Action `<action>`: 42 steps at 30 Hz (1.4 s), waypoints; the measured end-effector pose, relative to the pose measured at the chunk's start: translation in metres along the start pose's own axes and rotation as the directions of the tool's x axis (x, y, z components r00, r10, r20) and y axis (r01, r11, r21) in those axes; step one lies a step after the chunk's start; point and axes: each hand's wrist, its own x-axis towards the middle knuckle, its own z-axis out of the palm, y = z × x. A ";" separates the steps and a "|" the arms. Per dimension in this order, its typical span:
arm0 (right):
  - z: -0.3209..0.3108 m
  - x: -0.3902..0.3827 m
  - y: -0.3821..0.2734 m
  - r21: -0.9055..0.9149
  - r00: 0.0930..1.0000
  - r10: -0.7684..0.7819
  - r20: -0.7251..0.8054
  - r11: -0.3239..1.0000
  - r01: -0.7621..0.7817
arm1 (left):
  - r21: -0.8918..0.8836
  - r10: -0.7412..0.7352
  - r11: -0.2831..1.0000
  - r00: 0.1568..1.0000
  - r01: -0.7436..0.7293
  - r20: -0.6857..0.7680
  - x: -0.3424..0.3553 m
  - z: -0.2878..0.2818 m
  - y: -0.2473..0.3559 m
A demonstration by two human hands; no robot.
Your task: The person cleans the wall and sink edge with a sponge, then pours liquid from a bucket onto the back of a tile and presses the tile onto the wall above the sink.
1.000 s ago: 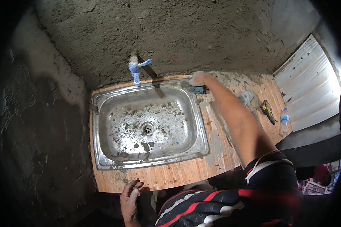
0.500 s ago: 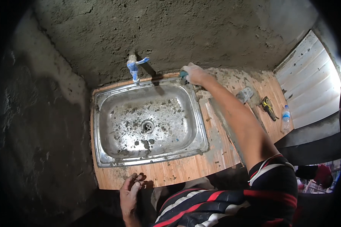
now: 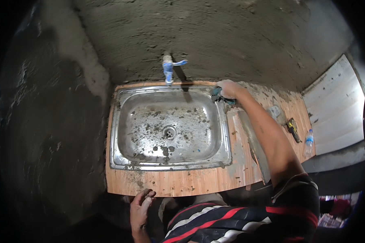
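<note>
A steel sink (image 3: 225,141) spattered with grey mortar sits in the wood-look counter (image 3: 199,180). At its back right corner, my right hand (image 3: 230,89) grips a crumpled dark teal cloth (image 3: 217,95) against the rim. Below the counter's front edge, near the sink's left half, is my left hand (image 3: 141,209), fingers curled and smeared with mortar; whether anything is inside them I cannot make out. A tap (image 3: 167,69) wrapped in blue and white stands out from the wall behind the sink.
On the right of the counter lie a grey lump or bag (image 3: 275,113), a yellow-black tool (image 3: 293,130) and a plastic water bottle (image 3: 309,139). A white panel (image 3: 334,105) leans at the right. Rough plastered walls (image 3: 49,133) enclose the back and left.
My right hand has shifted a little with the cloth along the sink's back right corner. The view has tilted slightly. My left hand remains by the front edge.
</note>
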 end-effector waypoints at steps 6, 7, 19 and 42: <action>0.017 -0.025 -0.037 -0.054 0.992 0.063 -0.106 0.996 -0.069 | -0.020 0.062 0.998 0.995 -0.061 0.076 0.001 0.011 0.036; 0.008 -0.030 -0.050 -0.130 0.994 0.035 0.104 0.991 -0.021 | -0.043 0.089 0.995 0.993 -0.086 0.076 -0.001 0.008 0.038; 0.013 -0.004 -0.232 0.536 0.973 -0.161 -0.164 0.814 0.225 | -0.062 0.060 0.997 0.991 -0.053 0.118 -0.005 -0.024 0.022; 0.015 0.196 -0.406 0.345 0.782 0.109 -0.614 0.928 0.141 | 0.027 -0.059 0.996 0.887 0.081 -0.459 -0.074 -0.152 -0.052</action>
